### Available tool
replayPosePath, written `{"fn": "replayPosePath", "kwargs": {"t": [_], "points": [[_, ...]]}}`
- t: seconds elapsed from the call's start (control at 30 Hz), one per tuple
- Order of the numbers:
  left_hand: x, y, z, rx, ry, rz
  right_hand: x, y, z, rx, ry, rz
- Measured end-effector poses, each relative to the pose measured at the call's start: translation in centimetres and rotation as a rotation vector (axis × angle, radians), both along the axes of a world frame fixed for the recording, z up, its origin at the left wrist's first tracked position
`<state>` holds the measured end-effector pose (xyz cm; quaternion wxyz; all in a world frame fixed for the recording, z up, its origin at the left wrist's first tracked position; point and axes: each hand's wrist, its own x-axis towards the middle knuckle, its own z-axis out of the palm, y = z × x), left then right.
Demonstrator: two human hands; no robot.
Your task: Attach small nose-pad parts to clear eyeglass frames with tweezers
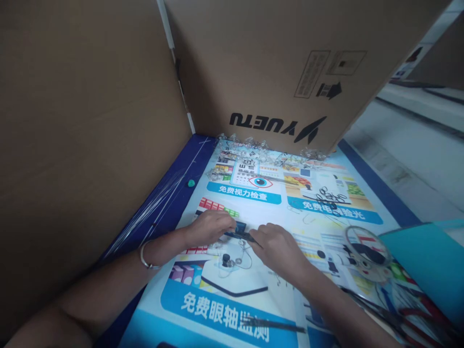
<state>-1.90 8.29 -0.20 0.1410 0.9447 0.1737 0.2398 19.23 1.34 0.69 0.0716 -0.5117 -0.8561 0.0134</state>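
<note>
My left hand [212, 227] is closed in a pinch at one end of a thin dark strip [242, 236]. My right hand [277, 249] grips the other end, its fingers curled in; the strip's exact kind is unclear. Just below the strip, clear bead-like pieces on a thin looped wire [250, 263] lie on the printed sheet [235, 285]. Nearer to me rests a bundle of thin dark strands [273, 325]. My fingers hide both ends of the held strip.
Tall cardboard panels [253, 63] stand at the back and left. Clear pieces [261, 150] line the back panel's foot. A green cap [191, 183], black rings [329, 197], a round clear dish [368, 249], red-handled scissors [416, 316] and a teal box [427, 261] lie around.
</note>
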Motion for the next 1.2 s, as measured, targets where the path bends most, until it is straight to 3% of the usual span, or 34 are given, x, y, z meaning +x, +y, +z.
{"fn": "replayPosePath", "kwargs": {"t": [0.37,0.77,1.2], "points": [[-0.06,0.02,0.03,-0.015,0.022,-0.006,-0.16,-0.03,0.85,-0.131,-0.025,-0.026],[-0.1,0.05,-0.11,-0.173,-0.033,0.044,0.66,0.44,0.76,-0.2,0.073,-0.06],[0.07,-0.22,-0.19,-0.018,-0.015,0.067,0.53,0.18,0.88,-0.126,0.021,-0.024]]}}
